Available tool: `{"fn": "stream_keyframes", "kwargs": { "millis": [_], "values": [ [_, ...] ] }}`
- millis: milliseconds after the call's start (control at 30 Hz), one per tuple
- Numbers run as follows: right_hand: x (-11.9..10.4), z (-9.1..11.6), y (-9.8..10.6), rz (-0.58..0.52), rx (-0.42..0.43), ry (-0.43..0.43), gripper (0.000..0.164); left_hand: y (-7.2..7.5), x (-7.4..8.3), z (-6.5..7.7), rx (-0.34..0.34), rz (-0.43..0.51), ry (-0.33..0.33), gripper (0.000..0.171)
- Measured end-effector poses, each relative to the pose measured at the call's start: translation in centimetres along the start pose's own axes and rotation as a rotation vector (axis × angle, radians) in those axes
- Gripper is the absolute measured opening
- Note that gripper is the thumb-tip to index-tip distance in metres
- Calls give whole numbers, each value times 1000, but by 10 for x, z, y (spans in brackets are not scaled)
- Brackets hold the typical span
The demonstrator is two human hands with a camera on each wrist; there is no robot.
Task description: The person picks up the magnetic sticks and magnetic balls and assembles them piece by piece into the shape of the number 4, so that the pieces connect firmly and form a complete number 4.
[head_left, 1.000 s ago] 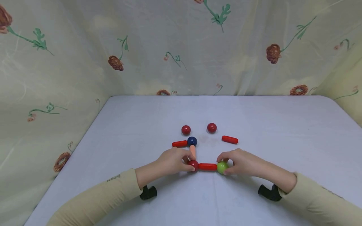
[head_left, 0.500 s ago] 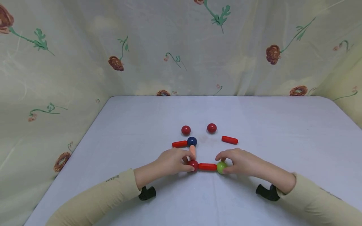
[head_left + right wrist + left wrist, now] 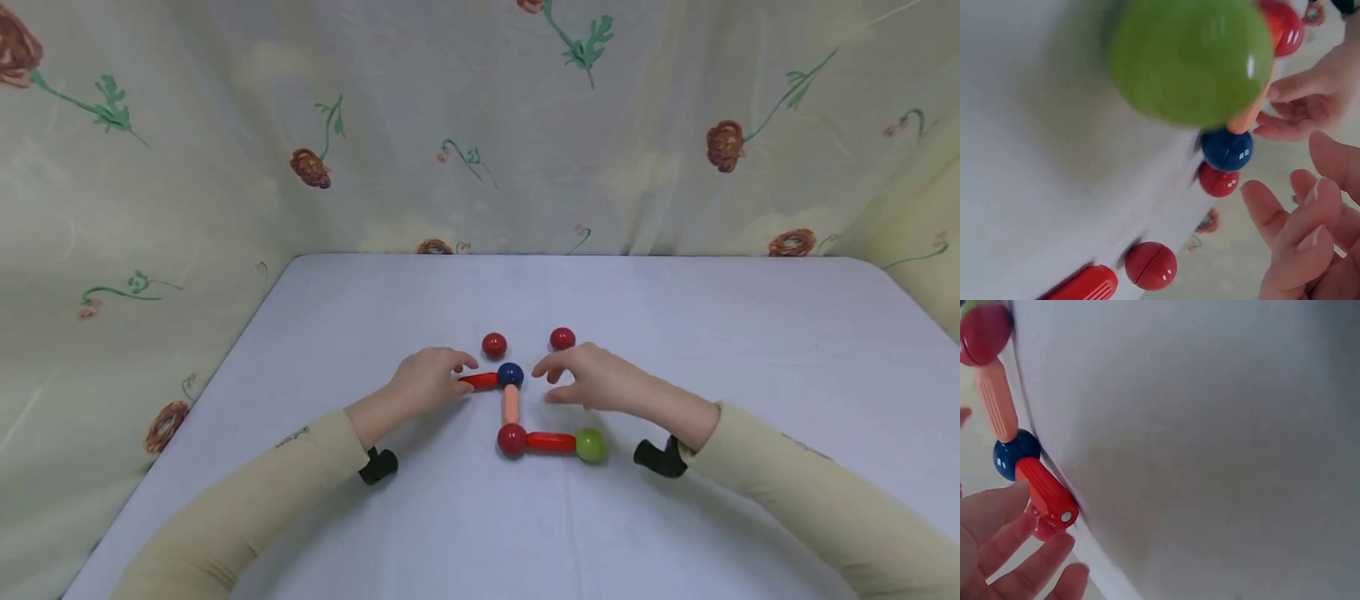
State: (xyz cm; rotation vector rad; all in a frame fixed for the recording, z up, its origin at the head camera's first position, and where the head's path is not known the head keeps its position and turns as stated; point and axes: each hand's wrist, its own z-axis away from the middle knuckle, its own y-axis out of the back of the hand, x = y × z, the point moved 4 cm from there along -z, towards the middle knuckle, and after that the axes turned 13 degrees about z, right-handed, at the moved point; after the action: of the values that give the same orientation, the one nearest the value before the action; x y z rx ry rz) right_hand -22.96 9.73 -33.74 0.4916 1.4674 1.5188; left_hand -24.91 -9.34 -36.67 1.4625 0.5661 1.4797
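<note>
A joined chain lies on the table: a red rod (image 3: 1050,494), a blue ball (image 3: 510,375), a peach rod (image 3: 511,405), a red ball (image 3: 512,441), a second red rod (image 3: 551,442) and a green ball (image 3: 591,446). My left hand (image 3: 431,379) is at the free end of the first red rod, thumb and fingers spread about it; firm contact cannot be made out. To the right of the blue ball hovers my right hand (image 3: 596,379), fingers loosely bent and holding nothing. In the head view it hides a loose red rod (image 3: 1088,284), seen in the right wrist view.
Two loose red balls, one behind the blue ball (image 3: 494,345) and one farther right (image 3: 562,338), rest toward the back. The white table (image 3: 360,308) runs back to a flowered curtain (image 3: 390,108).
My hands have let go of the chain's red ball and the green ball. The left has moved back and left to the red rod, the right back and left toward the blue ball.
</note>
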Motion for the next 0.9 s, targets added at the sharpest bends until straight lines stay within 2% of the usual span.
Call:
{"fn": "stream_keyframes", "kwargs": {
  "millis": [200, 367, 900],
  "values": [
    [-1, -40, -1, -3, -46, -34, 37, -2, -1, -10, -60, 6, -32, 31],
    [0, -57, -8, -2, -72, -41, 37, -4, 0, -14, -60, -5, -57, 27],
    [-3, -64, -8, -14, -95, -1, 32, -2, 1, -12, -51, -49, -32, 26]
  ]
}}
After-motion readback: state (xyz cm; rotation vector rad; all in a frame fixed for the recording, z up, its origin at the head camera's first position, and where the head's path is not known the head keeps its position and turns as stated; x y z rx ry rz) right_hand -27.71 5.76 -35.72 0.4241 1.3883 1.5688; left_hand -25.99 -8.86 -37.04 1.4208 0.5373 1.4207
